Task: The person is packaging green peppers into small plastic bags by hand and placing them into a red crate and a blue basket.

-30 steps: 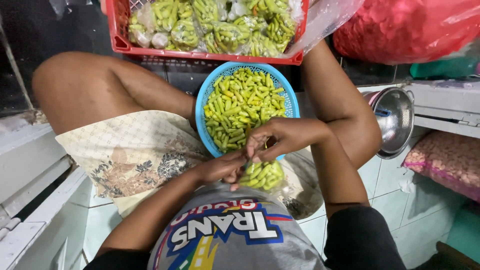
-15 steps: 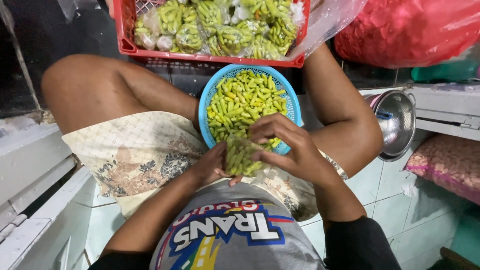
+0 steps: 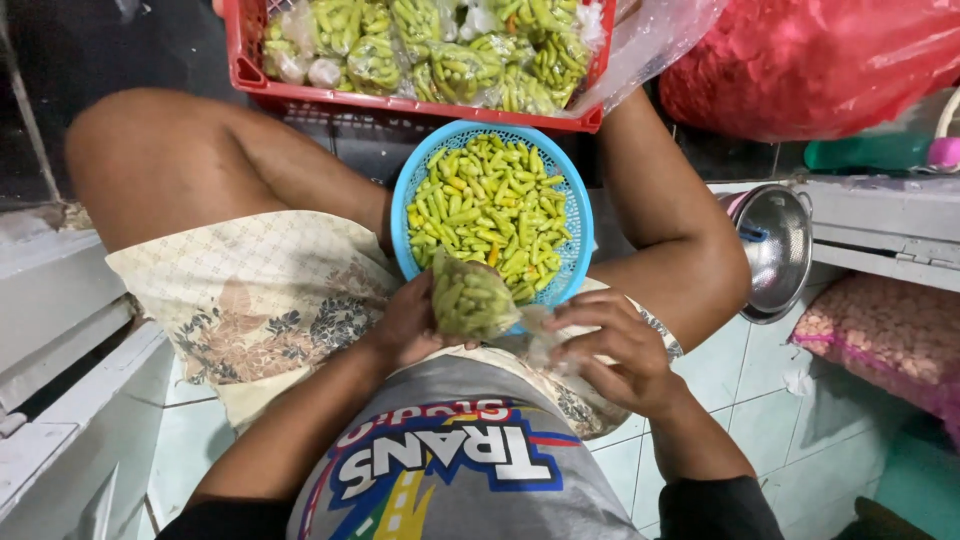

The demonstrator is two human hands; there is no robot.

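Clearly the packing step is in hand: the left hand (image 3: pixel 405 325) grips a small clear bag (image 3: pixel 470 298) of green chillies just near the blue basket (image 3: pixel 578 232). The right hand (image 3: pixel 610 345) pinches the bag's loose plastic tail, so closing it calls for a firm twist or knot.

Blue basket (image 3: pixel 578 215) and red crate (image 3: pixel 300 92) ahead

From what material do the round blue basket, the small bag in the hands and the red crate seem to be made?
Blue basket: probably moulded plastic, matte, with a perforated wall. Small bag of green chillies, held by the left hand: thin clear plastic film, glossy and creased. Red crate: likely rigid plastic, smooth and slightly shiny.
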